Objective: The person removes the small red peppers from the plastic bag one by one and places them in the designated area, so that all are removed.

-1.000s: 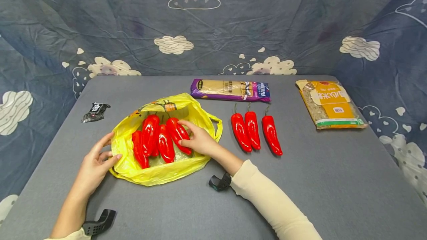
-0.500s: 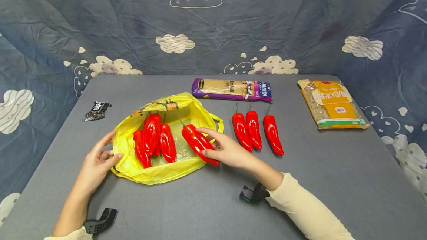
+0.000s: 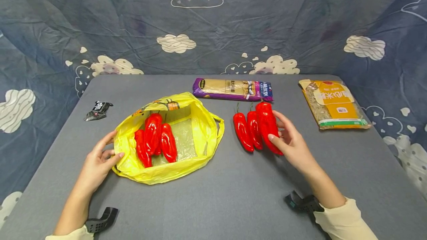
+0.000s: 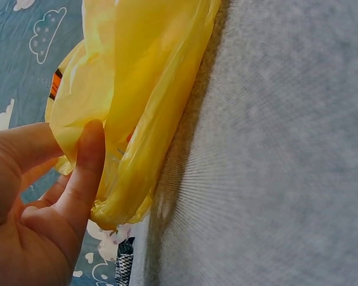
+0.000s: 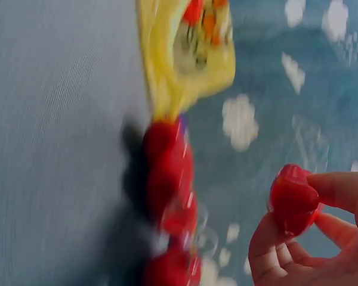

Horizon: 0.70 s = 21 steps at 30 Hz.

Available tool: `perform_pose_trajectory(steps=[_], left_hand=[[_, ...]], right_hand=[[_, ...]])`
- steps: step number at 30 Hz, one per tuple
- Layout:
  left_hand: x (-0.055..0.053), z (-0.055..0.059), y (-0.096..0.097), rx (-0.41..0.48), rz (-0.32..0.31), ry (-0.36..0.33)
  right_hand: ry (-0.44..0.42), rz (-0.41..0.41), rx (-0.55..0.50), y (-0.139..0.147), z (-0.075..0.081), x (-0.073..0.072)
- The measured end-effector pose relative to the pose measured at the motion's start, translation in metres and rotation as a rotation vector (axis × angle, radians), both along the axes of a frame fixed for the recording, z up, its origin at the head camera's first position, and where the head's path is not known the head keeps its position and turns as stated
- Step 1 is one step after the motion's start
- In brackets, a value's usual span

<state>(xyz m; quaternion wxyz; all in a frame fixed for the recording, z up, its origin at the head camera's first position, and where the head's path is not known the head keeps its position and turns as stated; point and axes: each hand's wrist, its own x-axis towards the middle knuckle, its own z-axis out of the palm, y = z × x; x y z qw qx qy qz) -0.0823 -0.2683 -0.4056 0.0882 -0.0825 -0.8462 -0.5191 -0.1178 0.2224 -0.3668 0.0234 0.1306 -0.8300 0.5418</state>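
Observation:
My left hand (image 3: 97,162) pinches the left rim of an open yellow plastic bag (image 3: 207,129) between thumb and fingers; the left wrist view shows the thumb on the film (image 4: 155,107). Inside the bag lie several red chili peppers (image 3: 168,143), bunched toward its left side. My right hand (image 3: 293,143) holds another red chili pepper (image 3: 267,123) between thumb and fingers, over the row of peppers on the table. Two of that row, a left pepper (image 3: 242,132) and a middle pepper (image 3: 253,130), show; the third is mostly hidden behind the held one.
A purple pasta packet (image 3: 230,89) lies behind the peppers. An orange and clear bag of grain (image 3: 335,105) is at the back right. A small black wrapped packet (image 3: 98,110) lies left of the yellow bag. A cloud-printed cloth (image 3: 213,21) hangs behind the grey table (image 3: 217,206).
My right hand has lifted a chili pepper out of the yellow bag and carried it right, over the row of peppers. My left hand has kept its hold on the bag's rim.

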Motion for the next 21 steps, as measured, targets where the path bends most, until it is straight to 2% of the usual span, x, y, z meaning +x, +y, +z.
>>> perform_pose_trajectory(steps=[4, 8, 16, 21], left_hand=[[0.000, 0.000, 0.000, 0.001, 0.000, -0.007], [0.000, 0.001, 0.001, 0.001, 0.002, -0.012], [0.000, 0.000, 0.000, 0.016, -0.002, -0.001], [0.000, -0.001, 0.000, 0.029, -0.007, 0.002]], right_hand=[[-0.057, -0.110, 0.082, 0.029, -0.011, -0.010], [-0.146, -0.150, 0.144, 0.050, -0.020, -0.018], [-0.316, -0.090, 0.236, 0.064, -0.029, -0.022], [-0.282, -0.066, 0.254, 0.060, -0.035, -0.023]])
